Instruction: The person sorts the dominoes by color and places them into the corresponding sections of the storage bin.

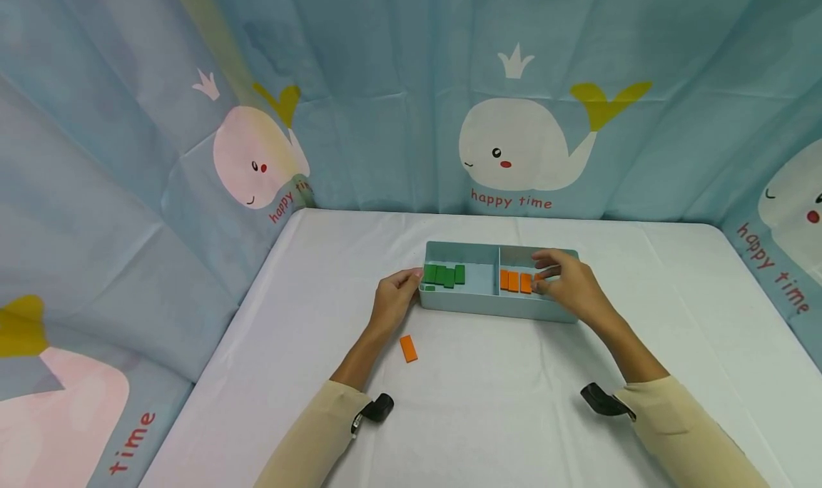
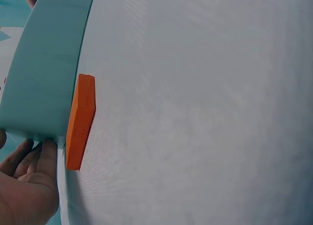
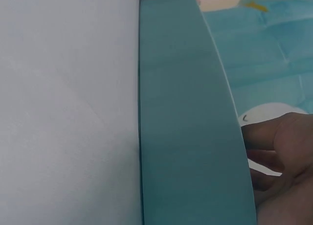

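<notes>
A blue-green two-compartment box point(image 1: 462, 301) stands on the table. My left hand point(image 1: 393, 299) holds its left end, the fingers against the end wall in the left wrist view. Several green tiles point(image 1: 449, 277) lie in the left compartment. Several orange tiles point(image 1: 514, 282) are lined up in the right one. My right hand point(image 1: 571, 285) reaches over the front wall into the right compartment, thumb and fingers at a partly hidden orange tile at the right of the row. In the right wrist view the box wall point(image 3: 190, 112) hides the fingertips.
A loose orange tile point(image 1: 408, 349) lies on the white tablecloth point(image 1: 488, 402) in front of the box, near my left forearm. Behind the table hangs a blue curtain point(image 1: 385, 145) with whale prints. Each wrist carries a black camera point(image 1: 380, 407).
</notes>
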A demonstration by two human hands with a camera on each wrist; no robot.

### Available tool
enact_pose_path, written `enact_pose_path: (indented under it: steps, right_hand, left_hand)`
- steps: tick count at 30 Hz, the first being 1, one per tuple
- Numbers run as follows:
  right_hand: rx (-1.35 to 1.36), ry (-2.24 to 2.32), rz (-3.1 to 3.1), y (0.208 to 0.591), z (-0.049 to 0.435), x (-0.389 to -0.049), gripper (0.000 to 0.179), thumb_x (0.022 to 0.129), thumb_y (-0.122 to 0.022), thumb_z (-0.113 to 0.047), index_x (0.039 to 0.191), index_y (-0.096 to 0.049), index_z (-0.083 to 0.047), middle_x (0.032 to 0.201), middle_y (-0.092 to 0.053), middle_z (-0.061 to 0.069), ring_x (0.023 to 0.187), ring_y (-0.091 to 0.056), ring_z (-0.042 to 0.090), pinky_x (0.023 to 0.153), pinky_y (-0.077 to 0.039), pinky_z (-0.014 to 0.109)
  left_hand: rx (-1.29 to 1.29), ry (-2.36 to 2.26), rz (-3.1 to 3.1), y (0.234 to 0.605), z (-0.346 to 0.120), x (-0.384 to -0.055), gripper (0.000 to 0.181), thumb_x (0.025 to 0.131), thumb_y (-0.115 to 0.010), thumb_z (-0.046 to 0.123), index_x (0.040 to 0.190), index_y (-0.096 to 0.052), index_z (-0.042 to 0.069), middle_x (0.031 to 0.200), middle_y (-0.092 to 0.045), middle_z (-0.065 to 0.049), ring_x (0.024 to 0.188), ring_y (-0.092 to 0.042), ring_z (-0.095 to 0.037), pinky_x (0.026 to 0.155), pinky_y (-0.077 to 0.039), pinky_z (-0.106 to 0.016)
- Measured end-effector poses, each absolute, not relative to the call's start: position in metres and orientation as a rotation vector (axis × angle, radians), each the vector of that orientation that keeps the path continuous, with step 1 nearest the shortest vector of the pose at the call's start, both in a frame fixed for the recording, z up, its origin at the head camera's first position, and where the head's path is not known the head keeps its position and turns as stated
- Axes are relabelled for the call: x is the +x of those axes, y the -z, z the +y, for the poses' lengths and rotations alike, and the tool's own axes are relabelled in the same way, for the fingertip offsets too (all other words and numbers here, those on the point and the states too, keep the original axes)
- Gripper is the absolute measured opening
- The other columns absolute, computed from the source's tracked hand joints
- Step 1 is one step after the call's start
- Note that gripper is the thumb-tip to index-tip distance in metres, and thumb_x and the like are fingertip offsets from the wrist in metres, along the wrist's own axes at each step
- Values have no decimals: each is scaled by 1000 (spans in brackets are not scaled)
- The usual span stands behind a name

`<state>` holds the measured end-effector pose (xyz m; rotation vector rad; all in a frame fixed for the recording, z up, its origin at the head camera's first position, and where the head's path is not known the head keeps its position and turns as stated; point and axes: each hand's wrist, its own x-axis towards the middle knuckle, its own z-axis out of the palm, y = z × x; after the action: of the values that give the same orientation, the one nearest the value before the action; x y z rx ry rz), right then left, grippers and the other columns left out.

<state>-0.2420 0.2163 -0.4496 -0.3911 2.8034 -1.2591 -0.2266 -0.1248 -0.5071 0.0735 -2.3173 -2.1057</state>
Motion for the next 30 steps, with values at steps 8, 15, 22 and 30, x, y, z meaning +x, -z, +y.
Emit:
enact_pose_path:
  steps: [8,15,22,30]
  right_hand:
    - [-394,1356,2827,448,210,-232,51,100,-73,-6,147,-56,-2,132,-68,22,113,-70,35,89,-62,43]
    - [-418,1496,2776,446,200,-221,48,99,-75,-6,144,-60,-4,126,-70,19,109,-70,30,80,-56,14]
    - [-510,1618,2728,446,188,-210,45,97,-77,-4,139,-63,1,122,-70,21,110,-68,31,86,-54,10]
    - [-529,1638,2676,447,173,-200,43,96,-77,-1,137,-65,-3,120,-72,17,105,-71,24,87,-57,13]
  left_hand:
    - [68,2121,-2308,507,-125,-227,49,109,-63,35,139,-67,-3,140,-69,-17,134,-64,-26,110,-54,-37]
    - [71,2142,-2297,508,-125,-228,50,109,-63,35,140,-65,-4,141,-68,-19,134,-64,-28,109,-54,-37]
    - [74,2141,-2298,508,-125,-227,49,109,-63,35,140,-66,-4,140,-68,-19,134,-64,-28,109,-54,-38]
    - [96,2106,-2322,506,-124,-227,48,109,-63,36,139,-67,-1,139,-69,-15,133,-65,-24,109,-55,-36]
